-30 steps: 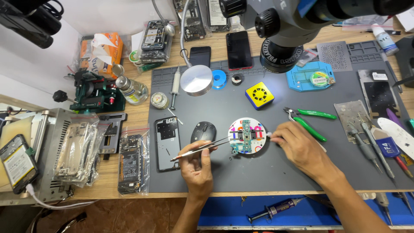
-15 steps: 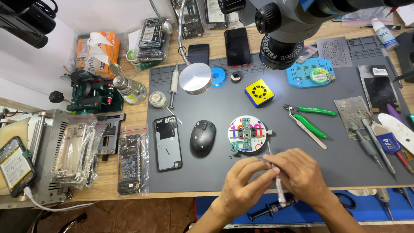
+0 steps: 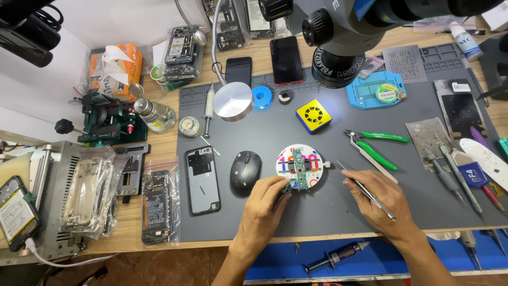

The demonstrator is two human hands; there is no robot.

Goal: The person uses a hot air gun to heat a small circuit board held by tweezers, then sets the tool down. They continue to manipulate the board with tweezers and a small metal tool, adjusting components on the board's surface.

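Observation:
A green circuit board (image 3: 299, 169) lies clamped on a round white holder (image 3: 312, 161) in the middle of the grey work mat (image 3: 264, 127). My left hand (image 3: 262, 209) reaches up from below, and its fingertips touch the board's lower left edge. My right hand (image 3: 383, 204) rests on the mat to the right of the holder. It holds metal tweezers (image 3: 365, 189), whose tips point up-left toward the holder without touching it.
A black mouse (image 3: 245, 170) and an open phone back (image 3: 202, 180) lie left of the holder. Green-handled cutters (image 3: 377, 145), a yellow square fan (image 3: 313, 116), a microscope head (image 3: 344, 42), hand tools (image 3: 450, 169) at right and a syringe (image 3: 338, 255) below surround it.
The tweezers passed from my left hand to my right. Both hands met near the front edge, then parted: the left went up to the board, the right settled to the right.

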